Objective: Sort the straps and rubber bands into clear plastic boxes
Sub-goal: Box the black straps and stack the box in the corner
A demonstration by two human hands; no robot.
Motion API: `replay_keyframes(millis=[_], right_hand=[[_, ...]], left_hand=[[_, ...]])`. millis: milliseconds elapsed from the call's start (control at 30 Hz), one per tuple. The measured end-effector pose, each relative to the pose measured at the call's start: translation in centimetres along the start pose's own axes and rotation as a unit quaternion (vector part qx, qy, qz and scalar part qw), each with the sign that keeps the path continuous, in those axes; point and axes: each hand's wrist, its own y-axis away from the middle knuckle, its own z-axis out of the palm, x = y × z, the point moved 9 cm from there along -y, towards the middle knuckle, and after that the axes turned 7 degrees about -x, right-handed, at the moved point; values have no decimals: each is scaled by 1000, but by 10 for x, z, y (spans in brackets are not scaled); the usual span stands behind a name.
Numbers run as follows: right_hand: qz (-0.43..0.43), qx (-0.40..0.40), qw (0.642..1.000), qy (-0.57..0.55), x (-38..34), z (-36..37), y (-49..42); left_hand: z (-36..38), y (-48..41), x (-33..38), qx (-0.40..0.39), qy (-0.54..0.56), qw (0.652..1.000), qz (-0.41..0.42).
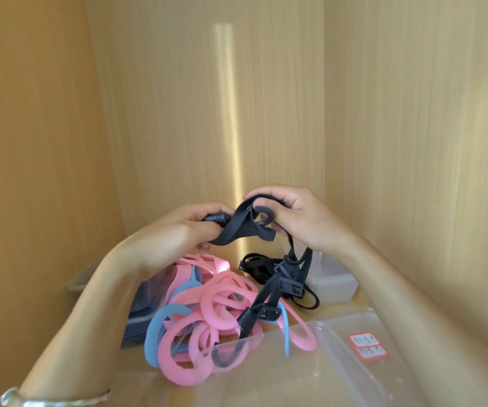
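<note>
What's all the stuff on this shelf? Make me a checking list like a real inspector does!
surface: wooden shelf, partly covered.
job's things: black strap lifted; second black strap lying behind; pink and blue rubber bands piled; labelled clear box in front; smaller clear box behind.
clutter: dark blue stack at left, kind unclear.
hands: left hand and right hand both grip the black strap.
cables: nothing seen.
surroundings: wooden walls.
</note>
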Motion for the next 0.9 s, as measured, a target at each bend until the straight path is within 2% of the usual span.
replay_keyframes(millis=[133,233,400,567,633,733,800,900], right_hand=[[19,14,1000,-6,7,-6,1],[40,5,999,-22,15,-2,1],[38,-16,999,-9,14,4,0],[76,-59,995,24,24,11,3],[82,-69,994,33,25,15,3],[75,-46,995,52,22,13,2],[65,-39,994,80,15,11,1],[47,-45,992,109,6,13,1]], left_hand=[[-8,0,-1,39,123,990,52],[-15,-2,-1,88,172,978,74],[-34,4,3,215,214,948,92],[-56,16,-1,355,178,915,67],[-65,25,0,422,107,899,48],[-66,34,21,473,-159,866,16],[-57,30,33,458,-275,845,21],[-42,16,39,398,-353,847,11]])
